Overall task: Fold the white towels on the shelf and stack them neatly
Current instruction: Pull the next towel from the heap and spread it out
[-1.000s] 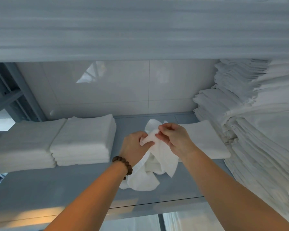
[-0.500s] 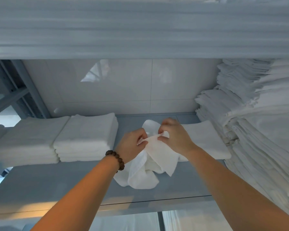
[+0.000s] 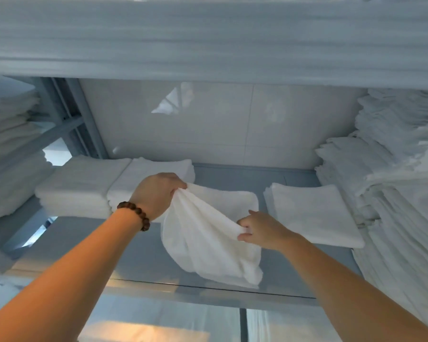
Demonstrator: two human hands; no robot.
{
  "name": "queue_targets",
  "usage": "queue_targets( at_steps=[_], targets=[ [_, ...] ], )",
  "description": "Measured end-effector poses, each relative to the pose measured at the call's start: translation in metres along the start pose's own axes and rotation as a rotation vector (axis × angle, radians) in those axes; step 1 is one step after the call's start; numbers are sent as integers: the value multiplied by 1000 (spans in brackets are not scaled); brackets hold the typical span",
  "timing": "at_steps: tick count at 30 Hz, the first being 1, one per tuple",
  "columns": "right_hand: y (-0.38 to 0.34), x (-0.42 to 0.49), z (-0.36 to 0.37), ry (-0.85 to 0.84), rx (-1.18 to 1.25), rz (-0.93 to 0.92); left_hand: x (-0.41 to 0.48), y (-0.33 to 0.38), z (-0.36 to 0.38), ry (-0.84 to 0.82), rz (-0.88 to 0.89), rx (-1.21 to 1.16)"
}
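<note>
Well, the loose white cloth towel (image 3: 208,240) is strung between the two hands above the pale grey shelf board (image 3: 134,257); the left hand (image 3: 158,196), with a brown bead bracelet (image 3: 136,214) on its wrist, has its fingers curled tight on a bunched corner at the far left; the right hand (image 3: 262,230) pinches the edge at the near right, fingers closed on the cloth. So the held edge runs on a slant, far-left to near-right, and the rest of the towel sags from it towards the front of the shelf, where its lower folds seem to rest on the board. To my eye the next move turns on that slant; the edge wants squaring to the shelf front before any fold, and the right hand, being the nearer one, looks better placed to swing out and level it. A flat folded white towel (image 3: 311,213) lies just right of the right hand; two low stacks of folded white towels (image 3: 84,188) sit beside and behind the left hand; a tall, ragged pile of white linen (image 3: 400,193) fills the right end, well clear of both hands.
</note>
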State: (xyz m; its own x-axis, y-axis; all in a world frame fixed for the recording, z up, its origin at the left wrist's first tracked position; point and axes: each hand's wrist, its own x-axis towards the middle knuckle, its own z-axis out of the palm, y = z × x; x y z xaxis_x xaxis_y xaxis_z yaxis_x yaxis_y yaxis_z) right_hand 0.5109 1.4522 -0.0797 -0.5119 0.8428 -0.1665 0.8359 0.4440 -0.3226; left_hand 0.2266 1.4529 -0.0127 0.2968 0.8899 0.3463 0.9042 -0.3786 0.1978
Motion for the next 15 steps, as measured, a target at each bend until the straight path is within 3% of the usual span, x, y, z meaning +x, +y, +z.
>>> queue_targets(
  at_steps=[8,15],
  targets=[
    [12,-16,44,-178,-97,95,-22,-26,-16,68,-186,71],
    [18,-45,60,-183,-183,200,-40,-61,-29,121,-245,121]
  ],
)
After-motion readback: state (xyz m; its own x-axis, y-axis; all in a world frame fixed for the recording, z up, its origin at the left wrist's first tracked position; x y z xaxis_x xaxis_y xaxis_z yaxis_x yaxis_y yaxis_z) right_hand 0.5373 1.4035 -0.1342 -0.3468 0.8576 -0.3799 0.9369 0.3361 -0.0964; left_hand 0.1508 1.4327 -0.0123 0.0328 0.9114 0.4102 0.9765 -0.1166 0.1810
